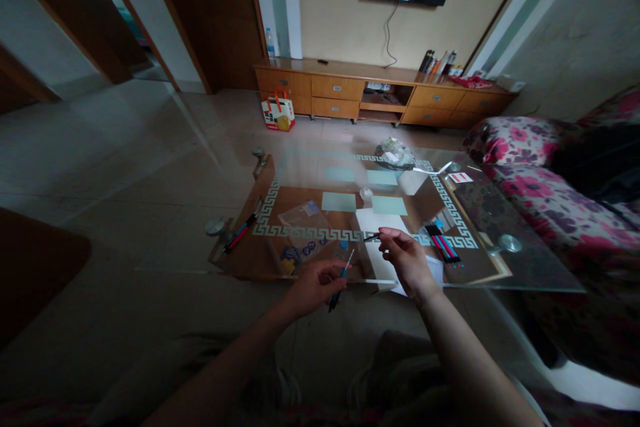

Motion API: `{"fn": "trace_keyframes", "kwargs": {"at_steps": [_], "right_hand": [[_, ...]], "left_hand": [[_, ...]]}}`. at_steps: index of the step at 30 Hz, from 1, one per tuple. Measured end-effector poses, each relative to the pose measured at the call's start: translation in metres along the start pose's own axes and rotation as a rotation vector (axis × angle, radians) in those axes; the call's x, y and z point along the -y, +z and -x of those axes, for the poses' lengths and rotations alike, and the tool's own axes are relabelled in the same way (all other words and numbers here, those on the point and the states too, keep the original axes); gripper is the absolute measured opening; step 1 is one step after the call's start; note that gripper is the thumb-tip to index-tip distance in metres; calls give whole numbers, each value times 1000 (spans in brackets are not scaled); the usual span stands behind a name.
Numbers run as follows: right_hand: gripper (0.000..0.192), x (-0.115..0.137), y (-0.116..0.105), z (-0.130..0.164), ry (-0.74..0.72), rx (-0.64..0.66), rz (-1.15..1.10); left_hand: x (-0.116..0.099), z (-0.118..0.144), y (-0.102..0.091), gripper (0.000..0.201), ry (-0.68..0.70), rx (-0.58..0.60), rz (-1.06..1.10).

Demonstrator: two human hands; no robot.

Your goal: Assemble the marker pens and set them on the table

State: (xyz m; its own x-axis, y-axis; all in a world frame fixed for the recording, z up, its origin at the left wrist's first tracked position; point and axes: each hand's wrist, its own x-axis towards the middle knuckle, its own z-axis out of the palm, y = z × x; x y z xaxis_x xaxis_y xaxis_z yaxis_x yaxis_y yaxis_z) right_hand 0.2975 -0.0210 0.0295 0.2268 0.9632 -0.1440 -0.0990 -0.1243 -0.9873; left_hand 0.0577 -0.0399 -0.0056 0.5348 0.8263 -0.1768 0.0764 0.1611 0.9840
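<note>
My left hand [319,285] is closed on a blue-and-black pen [343,279], which tilts with a thin pale refill-like end pointing up. Just to the right, my right hand [403,257] pinches a small dark pen part [371,237]; its exact kind is hard to make out. The two pieces are apart, over the near edge of the glass table [540,273]. Beyond my right hand, several black, pink and blue pens [443,244] lie side by side on the table. A few more pens [241,233] lie at its left end.
White paper [380,221] and a clear plastic bag [303,217] show at the table's middle. A crumpled plastic bag [395,155] sits at the far side. A wooden TV cabinet [335,97], a paper bag [278,112] and a floral sofa [545,197] stand around.
</note>
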Motion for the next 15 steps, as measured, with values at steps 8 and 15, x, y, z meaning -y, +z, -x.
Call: {"fn": "trace_keyframes", "kwargs": {"at_steps": [8,15], "right_hand": [[38,2,5,3,-52,75,55],[42,2,7,5,-102,118,128]], "left_hand": [[1,0,2,45,-15,6,-2],[2,0,2,44,-17,9,1]]}}
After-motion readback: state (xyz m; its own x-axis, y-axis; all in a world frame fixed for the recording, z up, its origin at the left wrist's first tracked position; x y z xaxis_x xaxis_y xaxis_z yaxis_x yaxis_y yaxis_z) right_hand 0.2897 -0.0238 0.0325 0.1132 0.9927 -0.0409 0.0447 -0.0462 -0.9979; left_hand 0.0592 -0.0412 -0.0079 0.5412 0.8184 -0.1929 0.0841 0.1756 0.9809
